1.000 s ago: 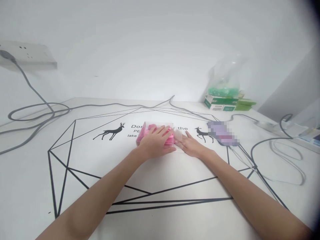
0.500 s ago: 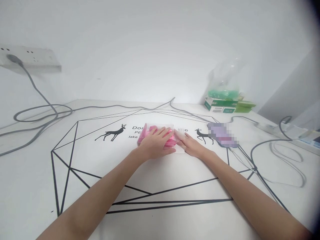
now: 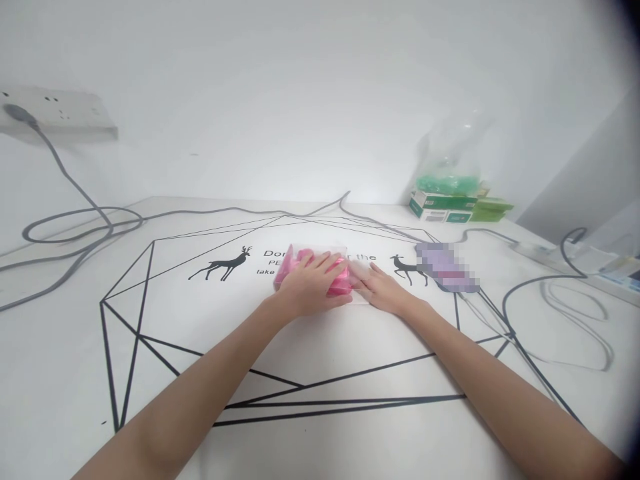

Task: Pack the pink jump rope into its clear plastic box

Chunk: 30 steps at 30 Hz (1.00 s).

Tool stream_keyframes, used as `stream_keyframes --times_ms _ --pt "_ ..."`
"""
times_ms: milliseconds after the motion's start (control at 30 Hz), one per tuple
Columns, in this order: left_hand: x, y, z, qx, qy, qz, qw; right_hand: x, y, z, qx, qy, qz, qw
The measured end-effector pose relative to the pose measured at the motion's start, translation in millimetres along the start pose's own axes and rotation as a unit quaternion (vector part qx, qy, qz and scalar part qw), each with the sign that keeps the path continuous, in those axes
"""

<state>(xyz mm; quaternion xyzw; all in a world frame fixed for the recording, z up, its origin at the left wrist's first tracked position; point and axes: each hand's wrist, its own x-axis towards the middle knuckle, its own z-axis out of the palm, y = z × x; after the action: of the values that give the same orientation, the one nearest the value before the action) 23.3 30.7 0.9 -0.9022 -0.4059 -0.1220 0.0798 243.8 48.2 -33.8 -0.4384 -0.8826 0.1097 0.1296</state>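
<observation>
A clear plastic box (image 3: 284,268) with shiny pink contents (image 3: 341,285) lies on the printed white mat in front of me. My left hand (image 3: 311,283) rests across its top, fingers over the upper face and thumb along the near side, holding it. Much of the box is hidden under this hand. At the box's right end, my right hand (image 3: 380,288) has its fingers on a see-through end flap (image 3: 357,270). The fingertips show only hazily there, partly behind the plastic.
A phone-like purple object (image 3: 447,267), blurred out, lies to the right with cables around it. Green-and-white boxes (image 3: 443,208) under a clear bag (image 3: 447,167) stand at the back right. A grey cable (image 3: 235,211) runs along the wall from a socket (image 3: 60,110).
My right fingers have shifted slightly at the flap and more of the printed text behind them shows. My left hand stays on the box. The view has tilted a little.
</observation>
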Motion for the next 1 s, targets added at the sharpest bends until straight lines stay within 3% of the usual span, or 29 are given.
stream_keyframes --times_ms 333,1000 --pt "0.5 -1.5 0.6 0.005 -0.003 0.013 1.0 -3.6 4.1 -1.5 -0.025 -0.007 0.007 1.0" --pt "0.4 -3.3 3.5 0.006 0.01 0.023 1.0 0.6 17.1 0.7 0.049 -0.029 -0.061 0.996"
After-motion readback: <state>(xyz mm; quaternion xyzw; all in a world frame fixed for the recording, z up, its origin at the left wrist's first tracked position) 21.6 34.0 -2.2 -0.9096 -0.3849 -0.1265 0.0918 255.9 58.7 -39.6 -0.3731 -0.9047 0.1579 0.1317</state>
